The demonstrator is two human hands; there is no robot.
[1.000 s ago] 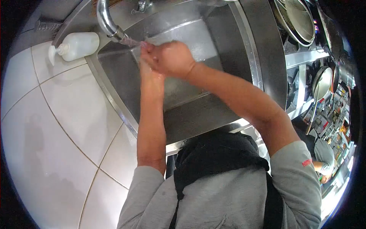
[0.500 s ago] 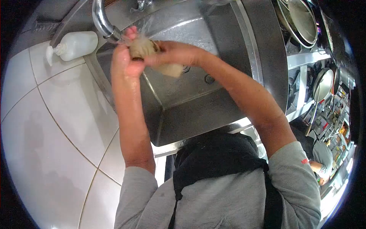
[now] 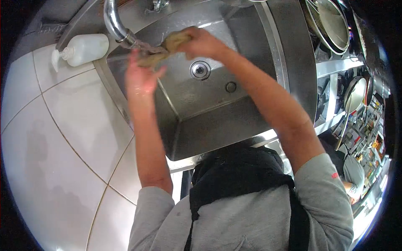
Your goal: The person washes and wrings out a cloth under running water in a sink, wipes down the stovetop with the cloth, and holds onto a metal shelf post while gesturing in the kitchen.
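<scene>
My right hand grips one end of a wet tan cloth above the sink. From there the cloth stretches left, toward the water running out of the faucet. My left hand is under that stream, blurred by motion, with thumb and fingers apart. The cloth's lower end passes right by its fingers; whether they touch I cannot make out. The round drain shows below my right hand.
A white pump bottle stands on the tiled counter at left. Several pans are stacked at upper right, and another pan is below them. Another person is at far right.
My hands have drawn apart. The right has moved up and slightly right with the cloth, which is now stretched out; the left has opened. The drain has come into view.
</scene>
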